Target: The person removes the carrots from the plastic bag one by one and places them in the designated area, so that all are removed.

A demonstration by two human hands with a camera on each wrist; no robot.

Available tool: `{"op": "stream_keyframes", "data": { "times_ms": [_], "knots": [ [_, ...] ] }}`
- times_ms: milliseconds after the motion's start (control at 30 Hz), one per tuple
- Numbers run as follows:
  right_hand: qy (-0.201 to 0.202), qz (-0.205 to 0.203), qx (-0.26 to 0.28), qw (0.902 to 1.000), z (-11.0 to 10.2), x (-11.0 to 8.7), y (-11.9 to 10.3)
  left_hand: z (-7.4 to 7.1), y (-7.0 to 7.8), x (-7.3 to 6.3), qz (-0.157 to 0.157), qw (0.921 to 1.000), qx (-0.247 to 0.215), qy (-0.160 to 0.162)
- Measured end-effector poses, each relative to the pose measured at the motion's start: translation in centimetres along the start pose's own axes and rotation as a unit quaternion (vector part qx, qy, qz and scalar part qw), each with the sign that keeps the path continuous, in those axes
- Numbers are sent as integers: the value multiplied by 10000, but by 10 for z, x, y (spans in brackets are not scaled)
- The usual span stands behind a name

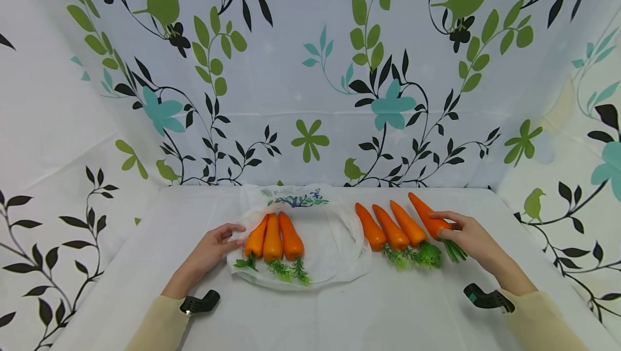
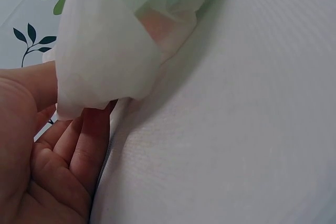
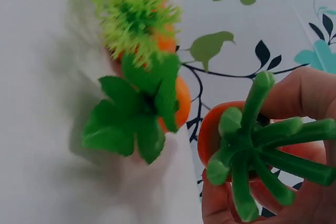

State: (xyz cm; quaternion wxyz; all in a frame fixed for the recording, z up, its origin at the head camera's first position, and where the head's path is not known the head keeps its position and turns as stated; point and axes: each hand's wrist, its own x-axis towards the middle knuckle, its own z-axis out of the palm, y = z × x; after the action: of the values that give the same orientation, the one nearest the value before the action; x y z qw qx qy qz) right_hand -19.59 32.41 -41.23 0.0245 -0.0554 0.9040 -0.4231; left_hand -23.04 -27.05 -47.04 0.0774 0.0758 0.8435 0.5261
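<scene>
A thin white plastic bag (image 1: 335, 251) with a printed tree lies on the table, three orange carrots (image 1: 273, 236) with leafy green tops showing in it. My left hand (image 1: 213, 251) holds the bag's left edge; in the left wrist view the bag's film (image 2: 105, 51) passes between thumb and fingers. On the right, my right hand (image 1: 477, 240) grips an orange carrot (image 1: 423, 212) around its thick end. Its stubby green stalks (image 3: 247, 150) point toward the right wrist camera. Three more carrots (image 1: 390, 224) lie side by side just left of that hand.
A white cloth covers the table (image 1: 339, 318). Behind it hangs a curtain (image 1: 291, 70) printed with leaves, birds and flowers. Black wrist straps with camera mounts (image 1: 200, 302) sit on both forearms.
</scene>
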Motion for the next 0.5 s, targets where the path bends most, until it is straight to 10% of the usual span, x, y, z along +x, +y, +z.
{"op": "stream_keyframes", "data": {
  "times_ms": [500],
  "knots": [
    [8, 180, -69, 9998, 8, 2, 29, 0, 1, -1, -62, 9999, 87, 43]
  ]
}}
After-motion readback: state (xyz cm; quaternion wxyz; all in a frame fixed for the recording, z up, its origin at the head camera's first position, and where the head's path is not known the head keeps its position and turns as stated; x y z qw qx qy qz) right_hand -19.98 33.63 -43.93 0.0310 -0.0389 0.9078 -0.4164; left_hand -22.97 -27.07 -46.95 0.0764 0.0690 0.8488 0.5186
